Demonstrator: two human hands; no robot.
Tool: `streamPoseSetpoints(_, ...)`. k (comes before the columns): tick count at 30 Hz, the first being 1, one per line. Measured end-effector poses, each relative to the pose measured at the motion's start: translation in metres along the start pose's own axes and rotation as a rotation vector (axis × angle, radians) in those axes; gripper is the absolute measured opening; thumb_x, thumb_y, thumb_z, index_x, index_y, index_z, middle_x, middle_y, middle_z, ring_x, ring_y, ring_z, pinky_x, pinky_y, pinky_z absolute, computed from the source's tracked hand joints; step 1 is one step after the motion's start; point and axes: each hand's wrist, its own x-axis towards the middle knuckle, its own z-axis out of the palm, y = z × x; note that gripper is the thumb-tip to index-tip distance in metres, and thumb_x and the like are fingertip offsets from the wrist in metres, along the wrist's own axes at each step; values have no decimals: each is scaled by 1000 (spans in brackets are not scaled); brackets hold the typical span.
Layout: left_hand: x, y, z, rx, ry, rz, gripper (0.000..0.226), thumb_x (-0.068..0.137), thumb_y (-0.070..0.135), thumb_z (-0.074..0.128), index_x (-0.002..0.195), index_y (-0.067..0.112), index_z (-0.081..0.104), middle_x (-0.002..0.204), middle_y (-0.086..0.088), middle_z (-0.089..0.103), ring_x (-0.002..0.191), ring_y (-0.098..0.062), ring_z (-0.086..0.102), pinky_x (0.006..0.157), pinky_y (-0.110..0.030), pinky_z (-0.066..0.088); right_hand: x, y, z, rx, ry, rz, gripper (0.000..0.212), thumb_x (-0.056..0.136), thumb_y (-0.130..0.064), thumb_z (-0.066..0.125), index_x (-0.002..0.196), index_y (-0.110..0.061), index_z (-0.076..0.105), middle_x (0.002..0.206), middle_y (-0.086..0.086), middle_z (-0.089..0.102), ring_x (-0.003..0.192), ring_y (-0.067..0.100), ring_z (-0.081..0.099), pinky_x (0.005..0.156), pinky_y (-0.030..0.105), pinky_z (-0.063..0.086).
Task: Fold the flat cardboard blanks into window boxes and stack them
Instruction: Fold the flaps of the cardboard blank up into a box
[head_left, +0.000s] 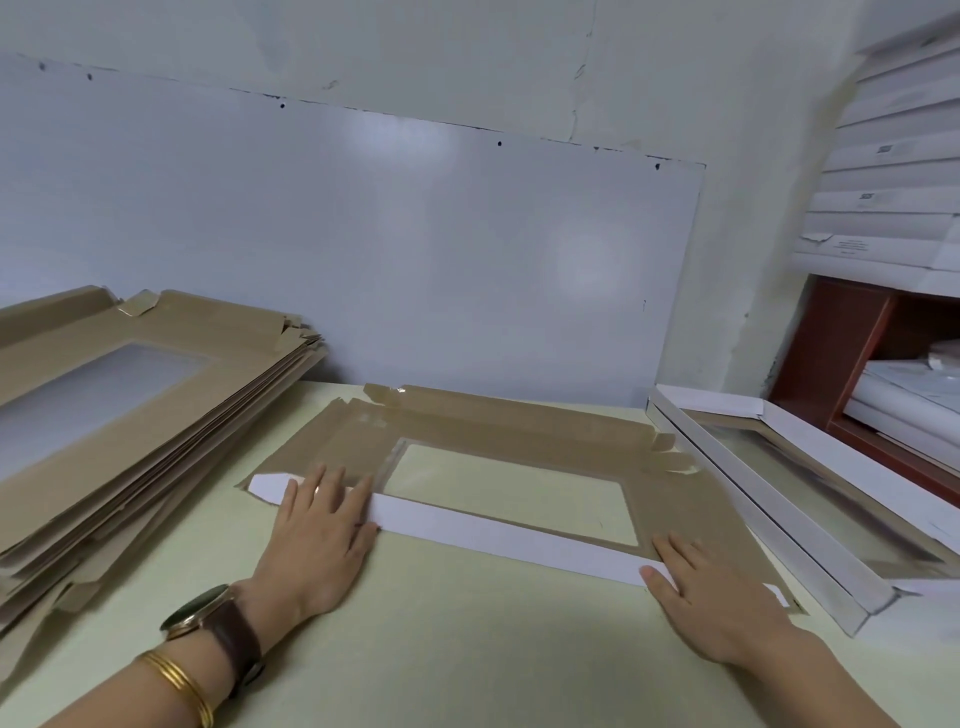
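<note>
A flat brown cardboard blank (498, 431) with a clear window (514, 493) lies on the pale table (467, 639) in front of me. Its near flap (498, 538) is folded over, white side up. My left hand (317, 535) presses flat on the flap's left end, fingers spread. My right hand (717, 592) presses flat on the flap's right end. A stack of several flat blanks (130, 415) lies at the left. One folded white window box (810, 499) sits at the right.
A whiteboard (363, 249) leans against the wall behind the table. A red-brown shelf (841, 353) with white papers stands at the right, with white boxes (893, 182) piled above it.
</note>
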Motion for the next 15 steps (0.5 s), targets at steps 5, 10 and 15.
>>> streamPoseSetpoints(5, 0, 36, -6, -131, -10, 86, 85, 76, 64, -10, 149, 35, 20, 157, 4, 13, 146, -21, -1, 118, -40, -6, -11, -32, -6, -97, 20, 41, 63, 100, -56, 12, 149, -19, 26, 151, -1, 35, 136, 20, 37, 104, 33, 35)
streamPoseSetpoints(10, 2, 82, -10, -216, -34, 207, 49, 102, 47, 20, 149, 35, 23, 157, 12, 17, 147, -13, -1, 117, -37, -10, -23, -71, -17, -274, 71, 32, 57, 101, -54, 14, 119, -20, 56, 123, 0, 60, 112, 19, 57, 79, 32, 37)
streamPoseSetpoints(15, 5, 125, -18, -327, -159, 313, 49, 104, 43, 18, 149, 28, 30, 155, 14, 25, 147, -7, 4, 119, -40, -9, -31, -110, -30, -311, 66, -80, 54, 104, -43, 16, 121, -18, 62, 123, 5, 61, 114, 23, 57, 84, 32, 40)
